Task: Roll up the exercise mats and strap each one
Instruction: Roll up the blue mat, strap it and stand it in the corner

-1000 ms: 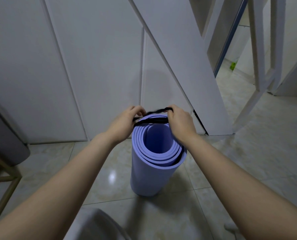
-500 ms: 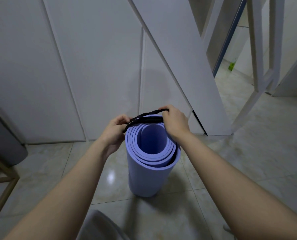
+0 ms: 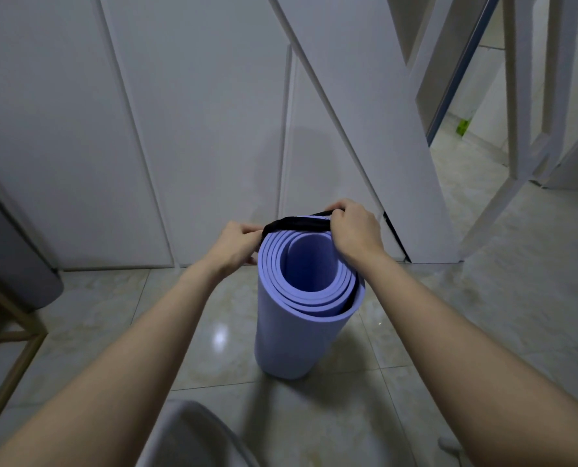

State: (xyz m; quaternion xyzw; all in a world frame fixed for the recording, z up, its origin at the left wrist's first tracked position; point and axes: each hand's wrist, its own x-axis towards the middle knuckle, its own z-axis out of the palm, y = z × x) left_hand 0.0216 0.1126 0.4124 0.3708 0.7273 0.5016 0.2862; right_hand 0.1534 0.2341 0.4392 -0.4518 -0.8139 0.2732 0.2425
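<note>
Rolled purple exercise mat (image 3: 301, 335) stands upright on the tiled floor (image 3: 449, 325). Left hand (image 3: 237, 246) and right hand (image 3: 356, 230) each grip the black strap (image 3: 296, 224) across its top rim.

Both forearms (image 3: 166, 332) stretch forward; the left hand (image 3: 238, 246) and right hand (image 3: 355, 230) pinch the strap (image 3: 297, 224) with curled fingers at the top of the rolled mat (image 3: 297, 342).

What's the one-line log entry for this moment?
mat: rolled, standing on end | strap: stretched over top rim | left hand: pinches strap | right hand: grips strap
</note>
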